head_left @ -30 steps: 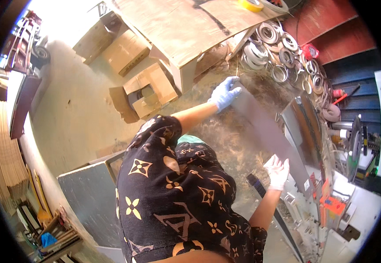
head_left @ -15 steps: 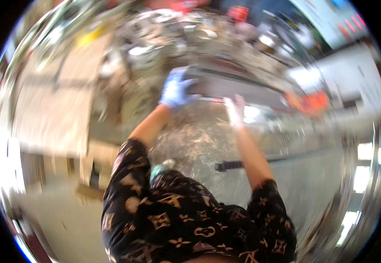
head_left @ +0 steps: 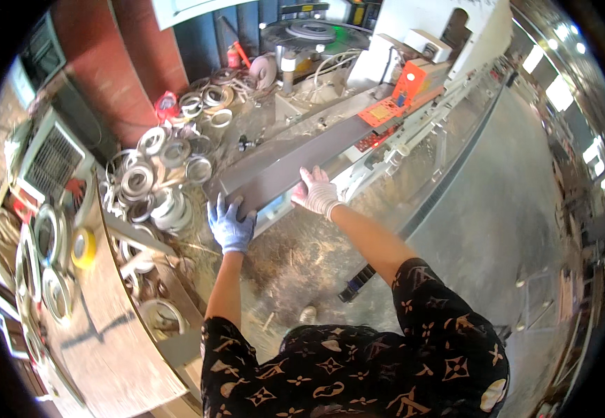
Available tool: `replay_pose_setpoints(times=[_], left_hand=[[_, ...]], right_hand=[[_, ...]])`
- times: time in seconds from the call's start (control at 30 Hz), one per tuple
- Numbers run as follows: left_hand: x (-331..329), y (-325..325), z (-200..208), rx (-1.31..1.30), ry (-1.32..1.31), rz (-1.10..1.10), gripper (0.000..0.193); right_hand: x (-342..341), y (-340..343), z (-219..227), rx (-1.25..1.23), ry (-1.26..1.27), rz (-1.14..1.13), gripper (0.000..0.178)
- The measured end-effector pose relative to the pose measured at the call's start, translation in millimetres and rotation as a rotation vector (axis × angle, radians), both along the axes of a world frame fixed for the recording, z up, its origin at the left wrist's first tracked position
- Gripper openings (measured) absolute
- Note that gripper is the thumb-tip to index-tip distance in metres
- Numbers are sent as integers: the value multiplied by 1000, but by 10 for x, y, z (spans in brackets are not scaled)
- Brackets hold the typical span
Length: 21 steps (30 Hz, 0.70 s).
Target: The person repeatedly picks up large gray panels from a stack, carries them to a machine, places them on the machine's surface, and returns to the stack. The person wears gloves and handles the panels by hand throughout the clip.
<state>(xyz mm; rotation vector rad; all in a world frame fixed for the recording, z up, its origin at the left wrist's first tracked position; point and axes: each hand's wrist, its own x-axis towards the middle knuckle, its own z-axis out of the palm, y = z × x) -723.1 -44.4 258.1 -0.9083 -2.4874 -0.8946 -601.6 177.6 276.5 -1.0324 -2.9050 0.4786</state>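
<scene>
A long dark grey-brown board (head_left: 295, 161) lies flat along the machine bed, its far end under an orange machine part (head_left: 384, 111). At the board's near left end is my left hand (head_left: 231, 228), in a blue glove, fingers spread against the corner. My right hand (head_left: 316, 192), in a whitish glove, rests with outstretched fingers on the board's near long edge. Neither hand is wrapped round the board. The underside of the board is hidden.
Several rolls of edge banding (head_left: 138, 179) lie heaped at the left. A wooden table (head_left: 118, 334) with a yellow tape roll (head_left: 83, 249) stands at lower left. The white machine housing (head_left: 480, 42) rises at far right. A dark strip (head_left: 358, 282) lies on the floor.
My view has swung, so the machine and board now run up to the right. Both hands stay at the board, the left at its end, the right on its near edge.
</scene>
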Motion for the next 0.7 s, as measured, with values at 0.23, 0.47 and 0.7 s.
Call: replay_pose_setpoints(times=[0.23, 0.47, 0.7], left_hand=[[37, 13, 36, -3, -30, -27, 49], [59, 29, 45, -38, -46, -15, 50], [64, 22, 19, -21, -27, -24, 50]], right_hand=[[103, 57, 52, -52, -7, 46, 91], [120, 69, 72, -103, -10, 36, 92], [145, 41, 186, -122, -57, 39, 91]])
